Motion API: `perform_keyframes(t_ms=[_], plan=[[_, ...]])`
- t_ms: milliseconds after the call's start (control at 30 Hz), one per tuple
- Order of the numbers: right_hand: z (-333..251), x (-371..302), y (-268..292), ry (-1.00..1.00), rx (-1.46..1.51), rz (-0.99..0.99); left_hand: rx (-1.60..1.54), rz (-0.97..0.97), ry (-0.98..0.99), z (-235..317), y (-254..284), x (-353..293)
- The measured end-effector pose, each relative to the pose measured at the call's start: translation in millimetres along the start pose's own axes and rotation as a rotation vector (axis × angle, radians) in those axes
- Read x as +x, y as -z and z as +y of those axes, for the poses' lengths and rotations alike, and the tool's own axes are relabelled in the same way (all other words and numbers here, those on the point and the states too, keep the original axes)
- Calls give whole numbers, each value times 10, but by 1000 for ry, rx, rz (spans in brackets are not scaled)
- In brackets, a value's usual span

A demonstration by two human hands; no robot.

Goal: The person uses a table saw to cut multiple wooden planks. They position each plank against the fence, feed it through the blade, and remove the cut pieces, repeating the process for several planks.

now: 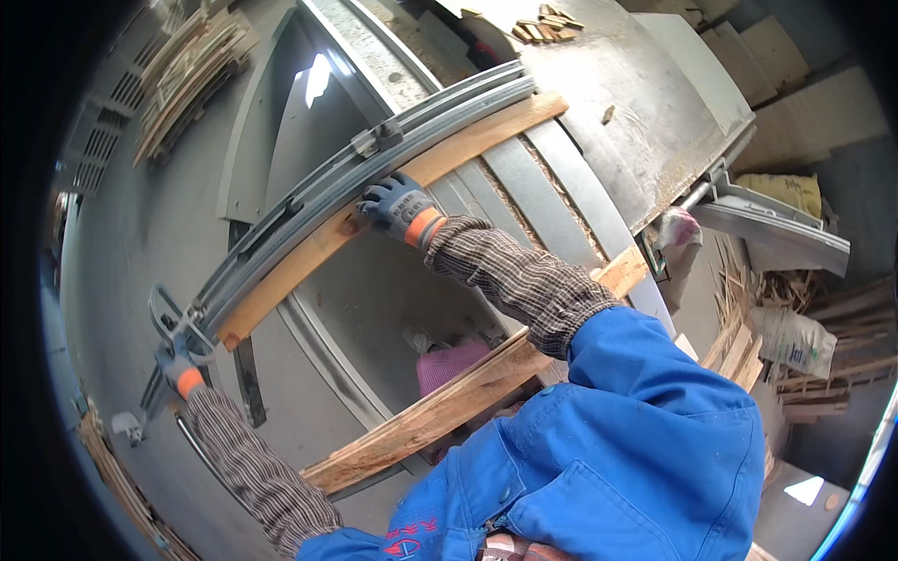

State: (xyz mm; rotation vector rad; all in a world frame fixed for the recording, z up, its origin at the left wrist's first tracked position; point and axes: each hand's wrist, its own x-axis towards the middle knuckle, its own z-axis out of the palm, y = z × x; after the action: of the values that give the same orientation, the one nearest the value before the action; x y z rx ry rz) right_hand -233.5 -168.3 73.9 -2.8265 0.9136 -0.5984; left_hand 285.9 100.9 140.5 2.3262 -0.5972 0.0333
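A long wooden board lies slantwise along a grey metal fence rail on a sliding-table saw. My right hand, in a blue-grey glove with an orange cuff, is closed over the middle of this board, its fingertips at the rail. At the board's near left end, my left hand, gloved alike, is closed around a metal end bracket of the rail; its fingertips are partly hidden. Close to my body, a thin stack of rough boards lies across the frame.
A metal stop sits on the rail. Slatted grey table strips with sawdust in their gaps lie right of my right hand. Small wood offcuts rest on the far tabletop. Boards are stacked at far left; sacks and scrap wood stand at right.
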Motion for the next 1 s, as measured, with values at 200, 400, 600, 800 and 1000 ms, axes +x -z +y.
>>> perform_keyframes(t_ms=[200, 400, 600, 800, 1000], plan=[[1061, -640, 407, -1098, 586, 128, -57, -6, 23, -800, -93, -392], [1641, -613, 515, -1466, 1096, 308, -194, 219, 57, -832, -72, -398], [1721, -630, 284, -1330, 745, 166, -319, 1, 38, -499, 194, -272], [1896, -741, 199, -1271, 1083, 337, -20, 107, 30, 260, 73, -604], [1689, -700, 253, -1255, 1249, 382, 496, 541, -207, 673, -223, -1248]])
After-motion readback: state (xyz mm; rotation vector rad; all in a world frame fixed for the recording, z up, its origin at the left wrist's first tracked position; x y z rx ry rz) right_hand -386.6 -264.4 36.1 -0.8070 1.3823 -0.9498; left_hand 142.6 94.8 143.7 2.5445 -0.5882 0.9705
